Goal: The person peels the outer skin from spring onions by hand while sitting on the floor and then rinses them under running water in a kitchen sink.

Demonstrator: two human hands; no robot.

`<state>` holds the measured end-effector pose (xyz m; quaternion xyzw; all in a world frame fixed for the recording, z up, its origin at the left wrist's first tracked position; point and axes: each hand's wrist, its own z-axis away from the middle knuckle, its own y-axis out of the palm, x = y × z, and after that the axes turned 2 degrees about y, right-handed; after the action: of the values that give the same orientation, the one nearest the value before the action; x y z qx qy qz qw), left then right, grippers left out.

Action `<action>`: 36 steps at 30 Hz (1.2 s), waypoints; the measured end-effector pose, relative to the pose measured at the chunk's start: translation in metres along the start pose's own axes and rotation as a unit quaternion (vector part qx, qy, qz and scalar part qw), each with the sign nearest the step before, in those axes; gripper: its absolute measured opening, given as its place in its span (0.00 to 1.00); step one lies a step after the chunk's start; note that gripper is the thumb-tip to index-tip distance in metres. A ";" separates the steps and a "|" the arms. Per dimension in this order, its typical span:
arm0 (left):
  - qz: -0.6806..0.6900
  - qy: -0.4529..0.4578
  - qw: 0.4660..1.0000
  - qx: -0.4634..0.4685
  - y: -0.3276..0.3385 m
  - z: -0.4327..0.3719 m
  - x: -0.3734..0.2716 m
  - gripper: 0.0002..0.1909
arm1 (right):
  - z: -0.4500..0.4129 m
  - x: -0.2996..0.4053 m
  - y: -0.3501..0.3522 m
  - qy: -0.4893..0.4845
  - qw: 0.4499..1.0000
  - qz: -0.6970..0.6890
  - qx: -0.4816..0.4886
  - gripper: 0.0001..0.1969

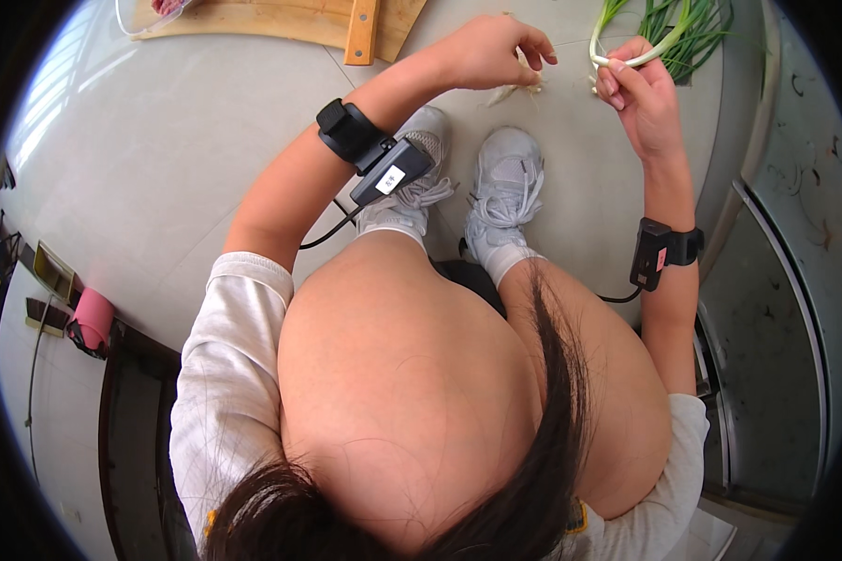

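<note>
In my right hand (638, 98) is a scallion (628, 62), its white stem pinched between thumb and fingers and curving up on both sides. A bunch of green scallion leaves (698, 52) lies on the tiled floor just beyond that hand. Across from it, my left hand (495, 52) hovers with bent fingers, a gap showing between thumb and forefinger. Below its fingertips, pale scallion scraps (509, 93) with thin roots rest on the floor, partly covered by the hand.
A wooden cutting board (266, 22) lies at the top, with a knife's wooden handle (361, 35) over its edge. Meat (165, 5) sits in a clear container (140, 29) there. My shoes (509, 168) are below the scraps. A pink bin (93, 317) and brush (45, 315) stand left.
</note>
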<state>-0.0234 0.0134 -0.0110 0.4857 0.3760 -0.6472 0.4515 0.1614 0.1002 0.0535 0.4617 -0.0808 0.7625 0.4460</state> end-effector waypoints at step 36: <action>-0.375 0.030 0.926 -0.031 0.015 -0.001 -0.006 0.03 | 0.045 -0.042 -0.090 0.080 0.933 0.008 -0.352 0.10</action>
<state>-0.0082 0.0107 -0.0063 0.3144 0.5642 -0.7422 0.1790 0.2649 0.1035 0.0196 0.2119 -0.3116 0.7235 0.5783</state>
